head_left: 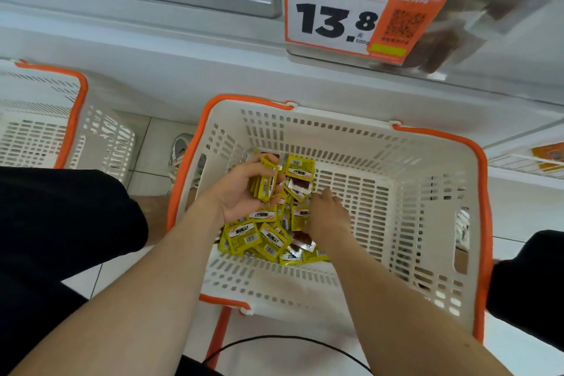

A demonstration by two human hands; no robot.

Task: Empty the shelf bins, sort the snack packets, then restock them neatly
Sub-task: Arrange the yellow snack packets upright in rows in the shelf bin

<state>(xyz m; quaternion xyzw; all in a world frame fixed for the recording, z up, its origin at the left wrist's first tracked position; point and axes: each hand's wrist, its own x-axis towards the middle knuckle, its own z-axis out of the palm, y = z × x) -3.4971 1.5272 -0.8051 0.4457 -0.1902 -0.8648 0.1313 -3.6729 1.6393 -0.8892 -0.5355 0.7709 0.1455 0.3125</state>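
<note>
Over a white basket (427,146) on the shop floor, you crouch sorting snack packets. Your left hand (238,192) grips a squared-up stack of yellow packets (265,185), fingers curled round it. Your right hand (328,217) reaches down into the loose pile (265,238) at the basket's left side; whether its fingers have pinched a packet cannot be told. Emptying looks done for this lot. Sorting appears only partly through, with most packets jumbled and a few brown-windowed ones among them. Restocking the shelf bin (476,9) above, beside the price tag (335,12), seems yet to begin. A second basket (73,119) stands to your left.
</note>
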